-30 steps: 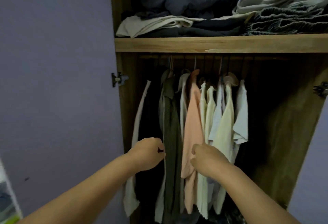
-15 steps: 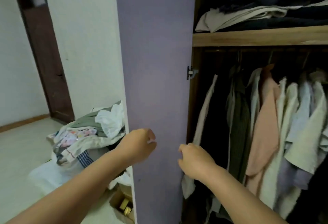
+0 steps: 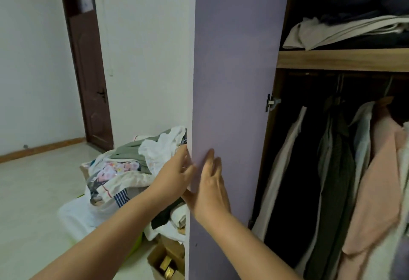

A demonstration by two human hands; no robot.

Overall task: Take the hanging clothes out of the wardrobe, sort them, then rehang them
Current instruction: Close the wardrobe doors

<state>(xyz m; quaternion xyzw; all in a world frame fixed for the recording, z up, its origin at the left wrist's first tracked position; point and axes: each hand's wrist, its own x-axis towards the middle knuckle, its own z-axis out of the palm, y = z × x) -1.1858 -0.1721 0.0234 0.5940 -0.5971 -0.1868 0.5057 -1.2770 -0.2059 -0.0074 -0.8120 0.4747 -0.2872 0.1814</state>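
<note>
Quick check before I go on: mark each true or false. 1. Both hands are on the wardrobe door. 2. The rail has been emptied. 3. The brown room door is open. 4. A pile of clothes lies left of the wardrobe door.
1. True: the left hand holds the edge of the purple wardrobe door and the right hand lies flat on its face.
2. False: the hanging clothes are on the rail, among them a peach shirt.
3. False: the brown room door is closed.
4. True: the pile of clothes lies there.
</note>
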